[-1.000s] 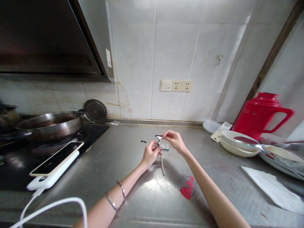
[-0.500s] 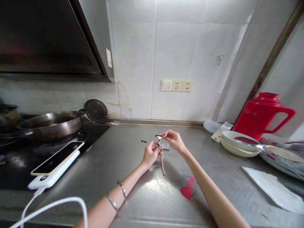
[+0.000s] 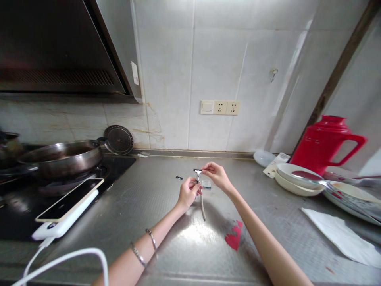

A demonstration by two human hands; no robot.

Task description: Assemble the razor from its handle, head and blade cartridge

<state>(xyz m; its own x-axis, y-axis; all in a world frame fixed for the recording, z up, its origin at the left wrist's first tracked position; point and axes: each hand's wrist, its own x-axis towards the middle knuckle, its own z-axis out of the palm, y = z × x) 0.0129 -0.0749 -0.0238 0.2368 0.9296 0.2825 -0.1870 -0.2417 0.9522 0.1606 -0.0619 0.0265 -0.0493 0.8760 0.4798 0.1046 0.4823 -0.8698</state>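
Note:
My left hand (image 3: 188,193) pinches a razor (image 3: 198,174) by its neck, just under the head. The razor stands upright, with its dark head on top and a pale curved handle (image 3: 203,210) seeming to hang below the fingers. My right hand (image 3: 216,174) has thumb and fingertips closed on the right end of the razor head. Behind the hands, a small clear plastic case (image 3: 206,184) lies on the steel counter (image 3: 143,210). A short black strip, perhaps a razor cartridge (image 3: 179,178), lies to the left.
At the left are a pan (image 3: 64,159) on the stove, and a phone (image 3: 71,198) on a white power bank (image 3: 67,218) with a cable. Torn red paper (image 3: 234,236) lies in front. Rightward are stacked bowls (image 3: 297,186), a red thermos (image 3: 324,143) and white paper (image 3: 339,236).
Both hands keep hold of the razor with almost no movement. The whole view has shifted slightly.

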